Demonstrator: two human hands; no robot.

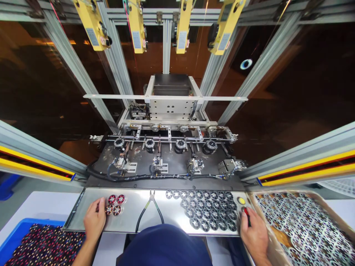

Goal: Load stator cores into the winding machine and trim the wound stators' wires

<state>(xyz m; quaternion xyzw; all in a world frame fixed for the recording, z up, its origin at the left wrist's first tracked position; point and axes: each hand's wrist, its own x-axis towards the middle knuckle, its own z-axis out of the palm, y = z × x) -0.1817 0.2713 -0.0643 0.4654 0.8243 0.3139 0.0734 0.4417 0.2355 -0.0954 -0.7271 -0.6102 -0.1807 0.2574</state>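
My left hand (95,218) is at the left of the metal tray (130,197), its fingers curled around a dark red wound stator (97,207), mostly hidden. Just right of it lie several red-wound motor stators (112,199). At the tray's right end, my right hand (254,232) has its thumb and fingers closed around a red-and-black knob (245,212), partly covered by the thumb. A yellow button (241,200) sits just beyond it. Rows of bare stators (208,204) lie left of this hand. Between the hands rest cutting pliers (151,199) with dark handles, jaws pointing away.
Beyond the tray stands a winding machine (170,111) with several black round stations (150,145). Yellow wire tensioners (137,29) hang above. A blue bin (16,231) of wound stators is at left, a box (273,236) of bare stators at right. Yellow-edged bars (36,164) flank the opening.
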